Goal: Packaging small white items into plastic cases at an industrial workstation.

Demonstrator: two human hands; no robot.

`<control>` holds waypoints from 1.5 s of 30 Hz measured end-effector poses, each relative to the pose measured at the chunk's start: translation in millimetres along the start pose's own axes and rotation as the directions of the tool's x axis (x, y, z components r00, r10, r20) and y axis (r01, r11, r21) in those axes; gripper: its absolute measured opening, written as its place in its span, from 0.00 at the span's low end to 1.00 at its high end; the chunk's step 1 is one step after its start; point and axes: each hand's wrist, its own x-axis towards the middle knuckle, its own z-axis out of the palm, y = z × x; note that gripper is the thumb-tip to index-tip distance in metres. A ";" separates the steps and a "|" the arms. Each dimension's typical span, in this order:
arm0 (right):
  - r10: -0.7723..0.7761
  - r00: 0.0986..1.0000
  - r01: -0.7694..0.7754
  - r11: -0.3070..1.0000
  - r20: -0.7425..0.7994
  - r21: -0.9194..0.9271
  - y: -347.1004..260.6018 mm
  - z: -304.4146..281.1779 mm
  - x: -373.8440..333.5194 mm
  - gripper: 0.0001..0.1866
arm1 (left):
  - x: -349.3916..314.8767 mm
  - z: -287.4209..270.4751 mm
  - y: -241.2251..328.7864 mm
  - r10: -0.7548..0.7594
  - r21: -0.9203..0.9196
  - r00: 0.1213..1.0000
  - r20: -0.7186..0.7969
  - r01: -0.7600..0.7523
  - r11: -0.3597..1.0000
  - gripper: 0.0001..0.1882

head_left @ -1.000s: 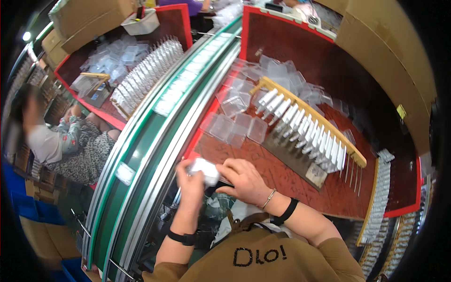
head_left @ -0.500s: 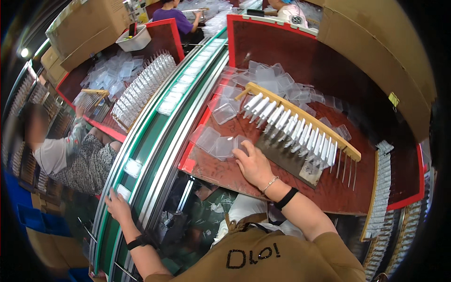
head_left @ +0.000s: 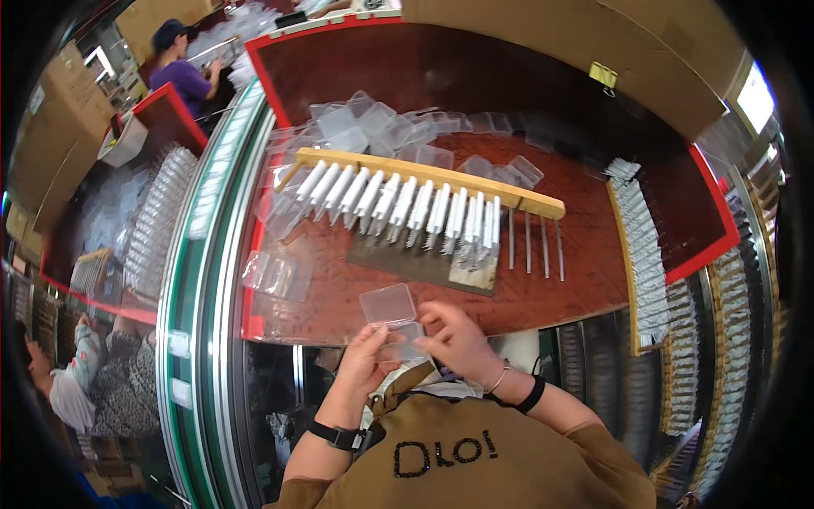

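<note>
Head view: clear hinged box [head_left: 388, 304], which way?

Between both hands, over the table's [head_left: 526, 307] near edge, opened out; long axis away from the body, slightly leftward at the far end.

Nearer hand?

Left hand [head_left: 366, 355]: pinching its left side, thumb against fingers.

Right hand [head_left: 462, 343]?

Half-curled at the right edge; contact, can't tell.

A red partition is rising along the bench's [head_left: 587, 271] far edge [head_left: 475, 72], with brown cardboard [head_left: 543, 25] lining its top. A green conveyor [head_left: 190, 445] is stretching past the left edge; a bright pane [head_left: 755, 99] is glowing beyond the far right corner.
</note>
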 end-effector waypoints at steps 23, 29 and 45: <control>-0.148 0.891 0.257 0.944 -0.430 0.208 28.2 -55.9 20.1 0.28 | 63.0 71.1 -13.0 -0.227 -0.099 0.933 0.281 0.263 0.960 0.25; -0.223 0.907 0.278 0.954 -0.358 0.110 44.7 -38.1 -3.3 0.29 | 54.9 93.7 -10.5 -0.228 -0.225 0.910 0.346 0.317 0.922 0.32; 0.008 0.874 0.246 0.854 -0.486 0.458 63.1 -105.7 99.8 0.25 | 61.1 64.0 -13.5 -0.007 0.079 1.000 0.021 0.005 0.997 0.10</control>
